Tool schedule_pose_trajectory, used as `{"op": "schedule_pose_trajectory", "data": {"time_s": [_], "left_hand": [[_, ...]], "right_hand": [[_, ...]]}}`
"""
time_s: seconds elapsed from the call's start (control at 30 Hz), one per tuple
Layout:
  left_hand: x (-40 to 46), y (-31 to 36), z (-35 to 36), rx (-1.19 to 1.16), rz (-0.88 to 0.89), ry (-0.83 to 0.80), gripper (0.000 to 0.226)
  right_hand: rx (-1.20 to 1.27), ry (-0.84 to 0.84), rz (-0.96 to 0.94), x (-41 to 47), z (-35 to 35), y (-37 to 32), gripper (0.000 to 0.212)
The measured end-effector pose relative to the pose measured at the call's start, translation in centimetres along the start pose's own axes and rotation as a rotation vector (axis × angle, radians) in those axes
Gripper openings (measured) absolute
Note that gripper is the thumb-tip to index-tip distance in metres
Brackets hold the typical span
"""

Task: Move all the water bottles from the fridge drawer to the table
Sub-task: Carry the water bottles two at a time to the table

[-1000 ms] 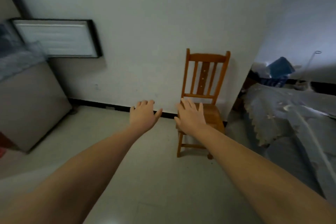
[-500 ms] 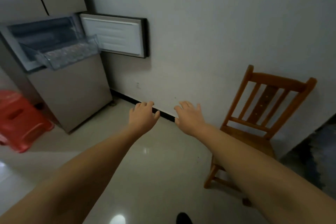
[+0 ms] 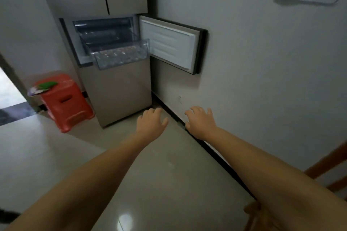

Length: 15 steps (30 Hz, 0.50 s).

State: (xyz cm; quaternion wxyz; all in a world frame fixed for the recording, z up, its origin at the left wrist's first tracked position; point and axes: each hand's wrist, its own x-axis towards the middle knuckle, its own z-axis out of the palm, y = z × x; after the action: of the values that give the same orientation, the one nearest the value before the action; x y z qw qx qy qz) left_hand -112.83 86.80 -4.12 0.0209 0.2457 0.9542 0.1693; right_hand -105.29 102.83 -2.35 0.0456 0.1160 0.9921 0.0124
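A beige fridge point(image 3: 120, 95) stands at the upper left with its small middle door point(image 3: 172, 47) swung open to the right. A clear plastic drawer point(image 3: 120, 58) is pulled out of that compartment. Several water bottles point(image 3: 120, 53) with red caps lie in it, blurred through the plastic. My left hand point(image 3: 151, 123) and my right hand point(image 3: 201, 121) are stretched out in front of me, low over the floor and well short of the fridge. Both hands hold nothing, fingers relaxed. No table is in view.
A red plastic stool point(image 3: 65, 101) with a green item on top stands left of the fridge. The white wall point(image 3: 262, 80) with a black skirting strip runs along the right. Part of a wooden chair point(image 3: 326, 170) shows at the right edge. A doorway point(image 3: 9, 95) opens at far left.
The view has swung left: the chair has slid off to the right edge and the fridge with its open drawer has come to the centre-left. Both hands stay outstretched and empty.
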Motion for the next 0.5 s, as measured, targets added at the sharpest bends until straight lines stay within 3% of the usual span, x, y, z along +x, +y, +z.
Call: {"op": "schedule_pose_trajectory", "data": {"time_s": [0.23,0.5], "left_hand": [[9.1,-7.2,-0.7,-0.003,-0.142,0.010,0.046],[23.8,-15.5,-5.0,0.030,-0.157,0.035,0.048]], "right_hand": [[0.028,0.018,-0.155,12.9,0.5,-4.5,0.043],[0.128,0.050,-0.165,29.7,-2.8,-9.4,0.044]]}}
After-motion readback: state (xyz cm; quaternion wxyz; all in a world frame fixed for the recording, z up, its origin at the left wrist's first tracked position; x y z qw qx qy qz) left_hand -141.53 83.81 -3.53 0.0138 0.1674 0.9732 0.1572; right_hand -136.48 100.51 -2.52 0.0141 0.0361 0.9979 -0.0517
